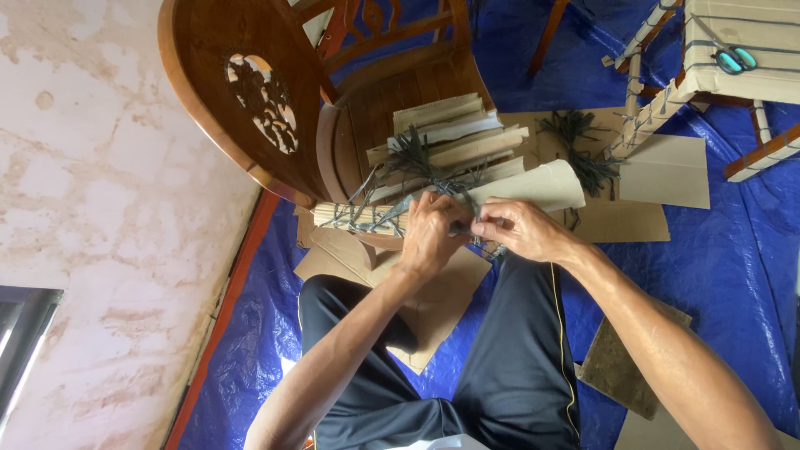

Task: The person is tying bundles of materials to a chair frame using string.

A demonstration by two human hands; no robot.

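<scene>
I see my own two bare forearms, no sleeves reaching the wrists, and no rings or watch showing on my left hand [429, 233] or right hand [518, 229]. At six o'clock, black trousers [517, 367] with a thin yellow side stripe.

A blue tarp [733, 267] covers the floor, and flat pieces of brown cardboard [667, 171] lie on it, some near the chair and some by the person's legs. A wooden chair [250, 92] stands on the tarp, and on its seat sits a pile of folded cardboard strips [454, 137] tied with dark string. A small bunch of dark string [583, 150] lies on the cardboard next to the chair.
</scene>
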